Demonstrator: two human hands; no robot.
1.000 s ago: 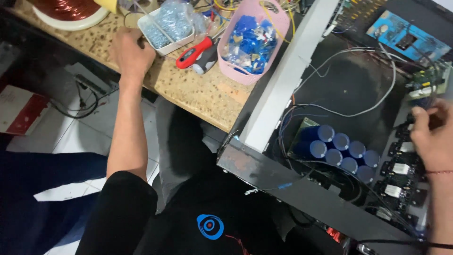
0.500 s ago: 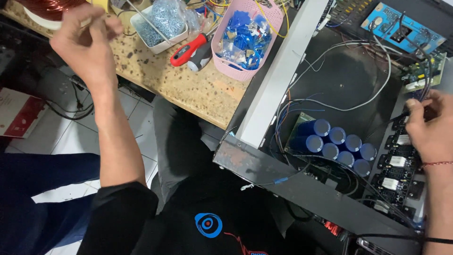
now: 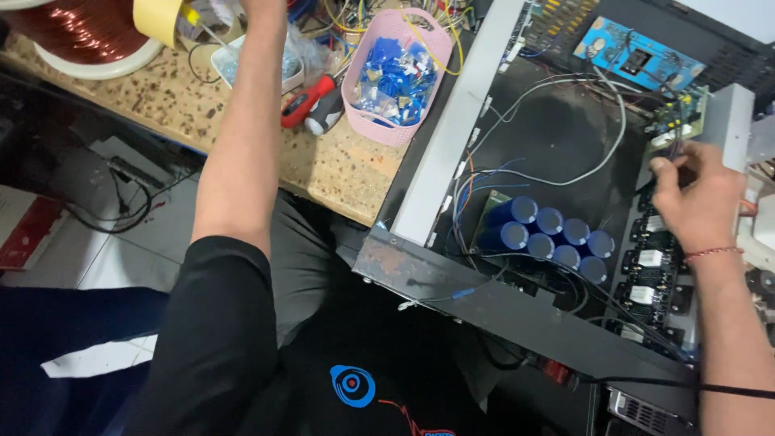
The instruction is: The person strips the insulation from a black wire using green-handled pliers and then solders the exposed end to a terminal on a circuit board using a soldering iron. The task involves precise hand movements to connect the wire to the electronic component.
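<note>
Here, the right hand (image 3: 698,206) has its fingers pinched on wiring at the green board (image 3: 678,109) inside the open chassis (image 3: 517,311); left hand out of view above the surface (image 3: 323,165); work looks midway.

Electronics repair workshop: opened chassis (image 3: 452,278) with blue capacitors (image 3: 549,234) and loose wiring, copper wire spool (image 3: 77,36), parts basket (image 3: 395,77), screwdriver (image 3: 311,101) along the worn bench's (image 3: 323,169) edge.

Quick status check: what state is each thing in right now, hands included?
Black chassis: lid off, wiring exposed.
Blue capacitors: upright, clustered inside the chassis.
Pink basket: upright, filled with blue parts.
Red-handled tool: lying flat on the bench.
Right hand: fingertips on parts at the chassis edge.
Left hand: stretched up the bench, mostly out of frame.
</note>
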